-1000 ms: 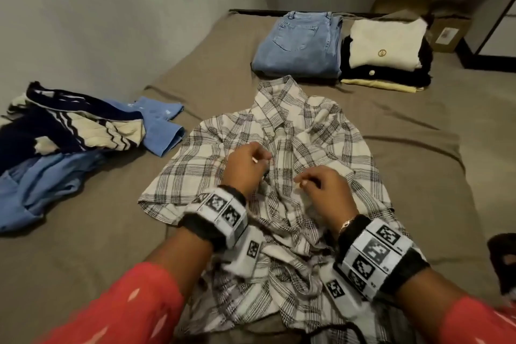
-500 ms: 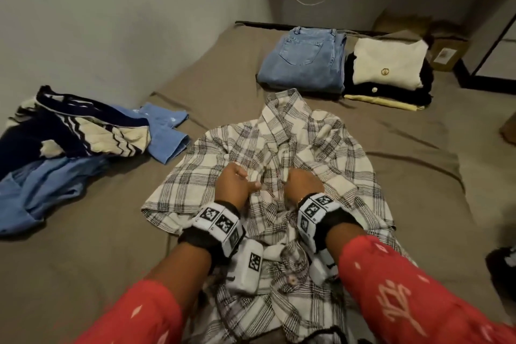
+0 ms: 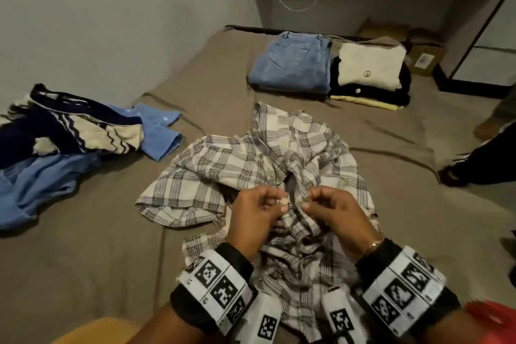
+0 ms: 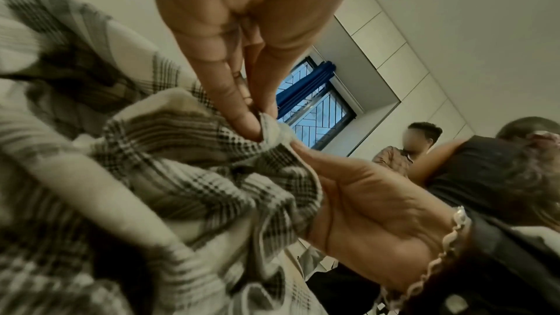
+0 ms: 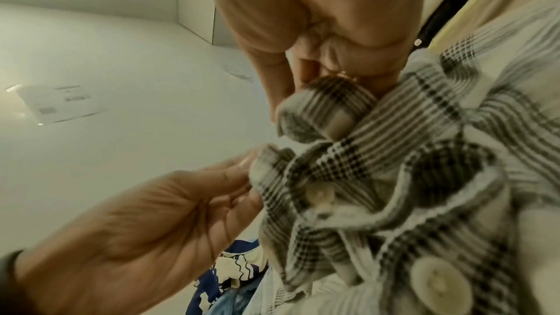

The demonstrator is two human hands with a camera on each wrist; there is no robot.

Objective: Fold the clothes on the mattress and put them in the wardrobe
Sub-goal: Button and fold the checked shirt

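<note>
A white and black plaid shirt (image 3: 251, 165) lies crumpled, front up, on the brown mattress (image 3: 83, 254). Both hands hold its front opening, lifted a little off the bed. My left hand (image 3: 280, 204) pinches the shirt's edge at a pale button (image 3: 283, 200). My right hand (image 3: 308, 201) pinches the facing edge, a few centimetres away. In the left wrist view the left fingers (image 4: 242, 116) nip a fold of plaid cloth (image 4: 181, 176). In the right wrist view the right fingers (image 5: 282, 95) grip a rolled edge, with two buttons (image 5: 318, 197) below.
Folded jeans (image 3: 293, 67) and a folded stack topped by a cream garment (image 3: 368, 70) sit at the far end. An unfolded heap of navy, cream and blue clothes (image 3: 69, 131) lies left by the wall. A cardboard box (image 3: 424, 58) stands behind. Another person's leg (image 3: 480, 159) enters at right.
Both hands have slid down the shirt front toward me and lifted its edges, bunching the cloth. The left hand now pinches at a button.
</note>
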